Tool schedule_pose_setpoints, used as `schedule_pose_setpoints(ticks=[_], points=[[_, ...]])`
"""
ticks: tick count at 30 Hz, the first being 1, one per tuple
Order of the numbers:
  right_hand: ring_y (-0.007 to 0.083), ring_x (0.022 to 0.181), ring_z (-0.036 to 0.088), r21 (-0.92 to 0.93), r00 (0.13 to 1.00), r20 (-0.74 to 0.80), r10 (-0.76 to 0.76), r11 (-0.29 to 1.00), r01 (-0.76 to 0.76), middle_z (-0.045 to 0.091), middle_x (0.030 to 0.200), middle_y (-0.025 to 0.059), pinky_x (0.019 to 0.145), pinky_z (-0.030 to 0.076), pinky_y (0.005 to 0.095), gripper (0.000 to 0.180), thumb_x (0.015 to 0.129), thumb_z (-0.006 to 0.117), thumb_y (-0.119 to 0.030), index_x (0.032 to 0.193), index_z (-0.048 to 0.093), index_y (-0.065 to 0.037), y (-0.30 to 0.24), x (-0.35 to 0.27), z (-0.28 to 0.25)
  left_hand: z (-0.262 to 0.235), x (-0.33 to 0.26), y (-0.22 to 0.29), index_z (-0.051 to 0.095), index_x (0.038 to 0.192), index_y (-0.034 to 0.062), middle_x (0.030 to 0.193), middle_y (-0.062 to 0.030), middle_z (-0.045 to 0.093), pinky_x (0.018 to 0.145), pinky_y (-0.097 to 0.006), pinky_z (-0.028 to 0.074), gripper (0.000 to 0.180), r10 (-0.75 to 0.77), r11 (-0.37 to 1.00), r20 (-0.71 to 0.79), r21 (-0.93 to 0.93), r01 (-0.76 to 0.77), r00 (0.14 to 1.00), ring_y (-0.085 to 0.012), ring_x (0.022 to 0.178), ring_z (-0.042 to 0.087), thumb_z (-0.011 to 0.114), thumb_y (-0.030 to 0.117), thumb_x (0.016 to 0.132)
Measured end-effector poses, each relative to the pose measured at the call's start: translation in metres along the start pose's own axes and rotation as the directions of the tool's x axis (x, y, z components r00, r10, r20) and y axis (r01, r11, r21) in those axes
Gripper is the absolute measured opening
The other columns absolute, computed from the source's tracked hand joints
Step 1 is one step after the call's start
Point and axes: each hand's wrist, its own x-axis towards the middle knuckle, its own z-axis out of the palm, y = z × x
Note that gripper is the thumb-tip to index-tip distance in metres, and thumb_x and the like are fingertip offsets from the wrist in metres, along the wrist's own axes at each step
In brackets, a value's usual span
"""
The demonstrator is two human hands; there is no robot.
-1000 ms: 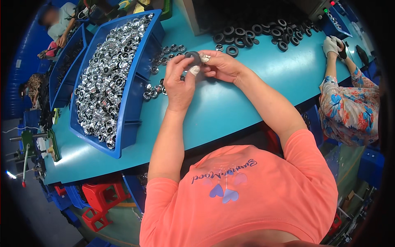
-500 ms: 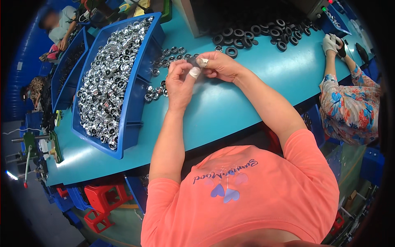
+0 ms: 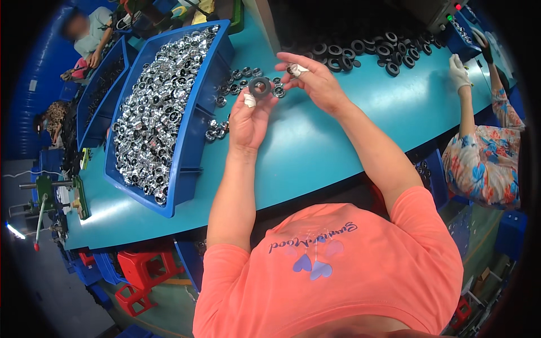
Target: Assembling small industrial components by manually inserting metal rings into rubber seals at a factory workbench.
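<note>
My left hand holds a small black ring with a shiny centre up at its fingertips, above the teal table. A white tape wrap covers one left fingertip. My right hand hovers just right of the ring, fingers spread, with a taped fingertip and nothing clearly in it. Several finished black-and-silver rings lie on the table just beyond both hands.
A long blue bin full of shiny silver parts sits left of my hands. Loose black rubber rings are heaped at the far right. Another person in a floral sleeve and white glove works at the right; a third person sits far left.
My hands, pressed together over one piece before, have come apart. The left hand keeps the ring raised, and the right hand has drawn away to the right with fingers spread.
</note>
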Motion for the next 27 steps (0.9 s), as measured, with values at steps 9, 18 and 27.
schedule_pose_setpoints(ticks=[9,18,27], points=[[0.0130,0.095,0.066,-0.130,0.997,0.061,-0.040,0.990,0.048,0.068,0.110,0.0072,0.084,0.053,0.0278,0.039,0.087,0.071,-0.008,0.124,0.062,0.001,-0.003,-0.006,0.007,-0.005,0.000,-0.001,0.055,0.124,0.0015,0.123,-0.0126,0.062,0.098,-0.042,0.050,0.029,0.000,0.998,-0.002,0.066,0.000,1.000,-0.0244,0.114,0.060,0.056,0.017,0.100],[0.0086,0.090,0.063,-0.143,0.995,0.057,-0.083,0.985,0.091,0.067,0.099,0.0026,0.082,0.053,0.0262,0.035,0.083,0.075,-0.008,0.115,0.065,0.000,0.002,-0.008,0.008,-0.003,0.002,-0.001,0.056,0.122,0.0009,0.119,-0.0111,0.064,0.095,-0.038,0.052,0.027,-0.007,0.996,0.023,0.084,0.005,1.000,-0.0220,0.109,0.062,0.056,0.015,0.099],[0.0106,0.085,0.066,-0.506,0.967,0.088,-0.238,0.826,0.249,0.064,0.098,0.0020,0.074,0.054,0.0252,0.028,0.076,0.078,-0.011,0.102,0.072,-0.007,-0.004,-0.013,0.015,0.002,0.000,-0.004,0.057,0.121,0.0013,0.117,-0.0097,0.065,0.094,-0.036,0.049,0.029,0.017,0.980,0.048,0.196,-0.026,0.999,-0.0201,0.106,0.062,0.059,0.019,0.099]])
